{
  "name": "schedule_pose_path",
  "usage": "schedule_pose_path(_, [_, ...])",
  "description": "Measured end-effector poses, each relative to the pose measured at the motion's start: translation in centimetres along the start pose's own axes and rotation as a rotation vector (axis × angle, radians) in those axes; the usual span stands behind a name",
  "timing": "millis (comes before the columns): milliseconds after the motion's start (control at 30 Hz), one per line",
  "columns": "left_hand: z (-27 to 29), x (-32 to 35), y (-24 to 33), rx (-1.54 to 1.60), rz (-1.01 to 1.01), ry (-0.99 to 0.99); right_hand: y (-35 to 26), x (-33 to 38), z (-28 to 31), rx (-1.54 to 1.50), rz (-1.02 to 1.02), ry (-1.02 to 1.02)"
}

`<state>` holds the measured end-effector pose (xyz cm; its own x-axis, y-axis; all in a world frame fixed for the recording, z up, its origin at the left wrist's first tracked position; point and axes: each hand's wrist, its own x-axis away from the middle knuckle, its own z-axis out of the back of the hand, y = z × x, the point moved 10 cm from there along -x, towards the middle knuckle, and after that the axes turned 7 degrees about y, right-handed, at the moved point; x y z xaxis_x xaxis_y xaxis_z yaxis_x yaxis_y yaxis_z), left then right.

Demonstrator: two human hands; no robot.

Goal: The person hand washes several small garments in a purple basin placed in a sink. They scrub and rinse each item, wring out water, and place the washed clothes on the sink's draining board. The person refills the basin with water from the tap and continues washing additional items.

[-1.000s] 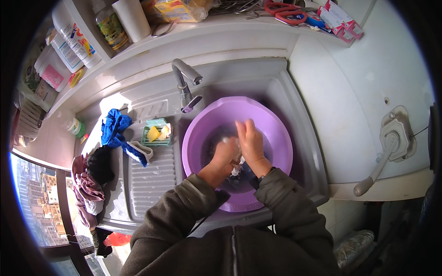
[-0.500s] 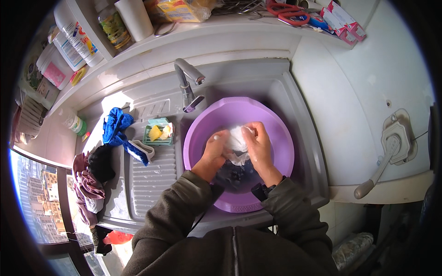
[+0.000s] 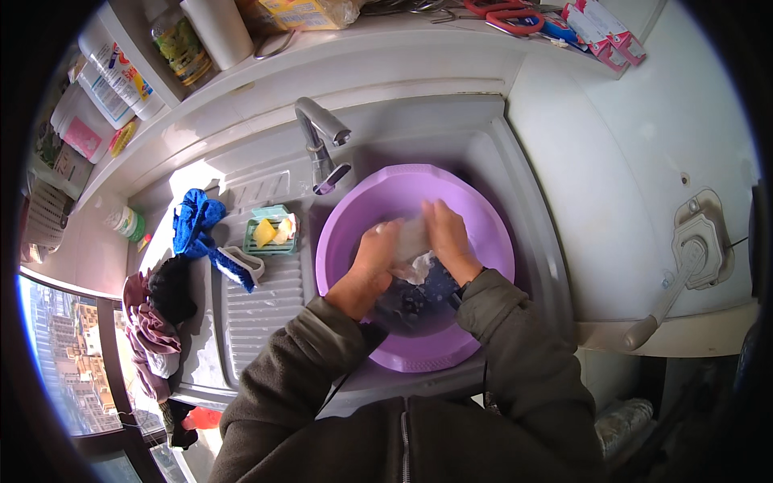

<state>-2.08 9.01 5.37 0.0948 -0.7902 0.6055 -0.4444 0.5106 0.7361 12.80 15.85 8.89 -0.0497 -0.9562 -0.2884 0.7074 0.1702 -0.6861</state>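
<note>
Both hands together at frame centre, left hand (image 3: 372, 266) and right hand (image 3: 448, 241) clamped on a white cloth (image 3: 413, 248) over the purple basin (image 3: 354, 217) in the sink (image 3: 523, 193). Judgement: rub low, inside the rim, to limit splashing. Tap (image 3: 320, 137) stands just upper left of the basin; soap tray (image 3: 270, 232) and blue rag (image 3: 196, 221) left, apart.

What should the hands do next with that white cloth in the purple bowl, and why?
Probably rub it again between the palms. The left hand and right hand both grip the bunched white cloth above the purple basin, and it looks wet and crumpled, mid-scrub.
</note>
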Motion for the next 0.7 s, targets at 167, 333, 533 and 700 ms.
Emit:
schedule_pose_path(167, [1.5,-5.3,4.6,-0.284,-0.292,0.049,5.0,-4.1,2.0,-0.142,-0.025,0.121])
schedule_pose_path(333, [1.3,-12.3,2.9,-0.724,-0.659,0.153,4.9,-4.8,-1.7,0.1,0.289,0.11])
schedule_pose_path(533, [2.8,-17.3,-6.1,-1.262,-0.429,0.135,11.9,1.7,-11.8,0.372,-0.007,-0.37])
schedule_pose_path(700, [3.3,-17.7,-10.9,-1.39,-0.29,-0.052,17.7,6.6,-18.3,0.406,-0.153,-0.729])
